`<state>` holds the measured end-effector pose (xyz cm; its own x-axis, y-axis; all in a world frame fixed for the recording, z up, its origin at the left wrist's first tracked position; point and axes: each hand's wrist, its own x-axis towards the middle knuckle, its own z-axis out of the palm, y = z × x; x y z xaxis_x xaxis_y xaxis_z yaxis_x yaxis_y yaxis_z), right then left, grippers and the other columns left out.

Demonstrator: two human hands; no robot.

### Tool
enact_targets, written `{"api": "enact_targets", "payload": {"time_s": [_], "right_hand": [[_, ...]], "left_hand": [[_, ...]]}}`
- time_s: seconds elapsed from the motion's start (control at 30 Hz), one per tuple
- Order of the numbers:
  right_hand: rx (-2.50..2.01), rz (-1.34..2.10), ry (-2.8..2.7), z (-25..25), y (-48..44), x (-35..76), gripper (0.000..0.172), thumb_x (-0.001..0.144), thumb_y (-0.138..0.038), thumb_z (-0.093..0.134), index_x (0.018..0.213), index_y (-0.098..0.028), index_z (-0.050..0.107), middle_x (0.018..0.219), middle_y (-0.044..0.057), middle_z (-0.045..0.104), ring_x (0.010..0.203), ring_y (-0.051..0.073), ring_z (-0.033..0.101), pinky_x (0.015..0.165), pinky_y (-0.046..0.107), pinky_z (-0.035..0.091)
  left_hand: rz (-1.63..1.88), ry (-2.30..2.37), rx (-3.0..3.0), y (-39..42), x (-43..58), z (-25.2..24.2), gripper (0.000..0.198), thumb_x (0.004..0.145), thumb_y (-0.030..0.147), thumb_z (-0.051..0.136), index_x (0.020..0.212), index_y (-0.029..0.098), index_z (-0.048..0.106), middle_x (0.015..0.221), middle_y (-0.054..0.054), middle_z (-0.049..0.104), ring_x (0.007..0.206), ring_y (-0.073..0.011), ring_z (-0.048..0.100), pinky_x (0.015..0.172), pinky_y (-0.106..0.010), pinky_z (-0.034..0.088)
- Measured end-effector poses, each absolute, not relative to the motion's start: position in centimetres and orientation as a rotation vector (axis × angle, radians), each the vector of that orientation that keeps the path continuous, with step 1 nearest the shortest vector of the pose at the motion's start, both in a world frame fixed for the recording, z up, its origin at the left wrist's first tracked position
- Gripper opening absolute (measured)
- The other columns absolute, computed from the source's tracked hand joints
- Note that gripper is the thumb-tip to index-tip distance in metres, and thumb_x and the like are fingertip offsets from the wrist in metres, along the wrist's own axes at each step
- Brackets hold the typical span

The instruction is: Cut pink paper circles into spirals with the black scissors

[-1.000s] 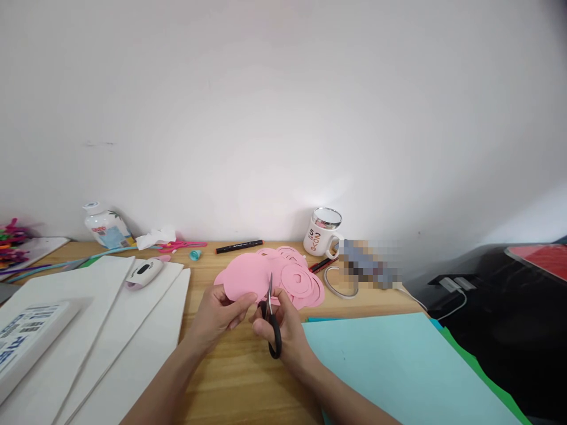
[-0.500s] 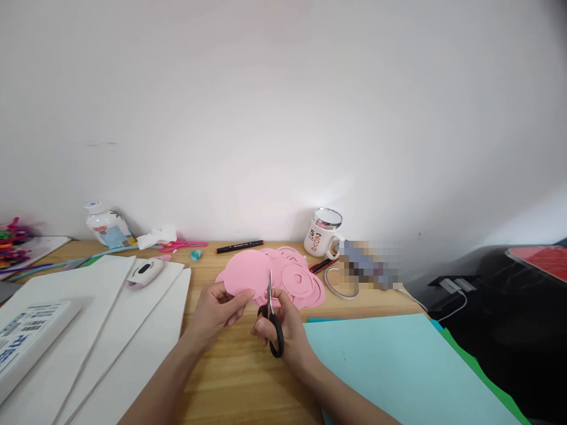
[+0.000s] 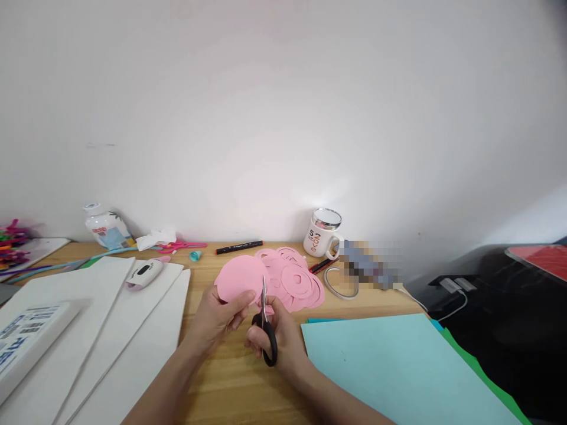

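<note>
A: Which thing takes the most room?

B: The wooden table (image 3: pixel 234 383). White sheets (image 3: pixel 148 333) lie at its left and light blue paper (image 3: pixel 390 360) at its right; I suppose this leaves the middle for working.

A: And the heap of pink cut-outs (image 3: pixel 299 283)?

B: It lies just beyond the hands, probably to be near without disturbing them.

A: How does the left hand (image 3: pixel 219 313) stand?

B: It is nearly closed, pinching the lower edge of a pink disc (image 3: pixel 239 276), with the thumb on top. The disc is in front of the heap's left side. Such a grip seems to leave the right edge free.

A: And the right hand (image 3: pixel 281 336)?

B: Its fingers are curled around the handles of the scissors (image 3: pixel 264 310). The blades point away, at the disc's right edge; whether they touch it, I cannot tell.
</note>
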<state>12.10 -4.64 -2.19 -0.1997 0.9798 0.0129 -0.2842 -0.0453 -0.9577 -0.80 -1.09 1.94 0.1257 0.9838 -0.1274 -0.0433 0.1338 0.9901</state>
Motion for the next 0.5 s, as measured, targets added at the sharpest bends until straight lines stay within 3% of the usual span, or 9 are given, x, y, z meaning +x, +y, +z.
{"api": "enact_targets", "payload": {"time_s": [0.23, 0.5], "right_hand": [[-0.845, 1.462, -1.109, -1.84, -4.04, 12.86, 0.052, 0.062, -0.039, 0.08, 0.095, -0.025, 0.042, 0.061, -0.008, 0.051, 0.05, 0.01, 0.04, 0.046, 0.019, 0.03], [-0.836, 1.427, -1.13, -1.99, -4.04, 12.99, 0.047, 0.066, -0.039, 0.077, 0.095, -0.023, 0.043, 0.062, -0.006, 0.051, 0.054, 0.011, 0.04, 0.047, 0.02, 0.031]], "left_hand": [[0.991, 1.116, 1.226, -0.91, -1.19, 1.76, 0.041, 0.062, 0.039, 0.073, 0.043, 0.017, 0.045, 0.035, 0.006, 0.038, 0.035, -0.0037, 0.028, 0.038, -0.021, 0.018], [1.011, 1.118, 1.234, -0.85, -1.15, 1.58, 0.037, 0.062, 0.04, 0.073, 0.049, 0.017, 0.048, 0.038, 0.009, 0.036, 0.038, -0.0039, 0.026, 0.04, -0.02, 0.017]]}}
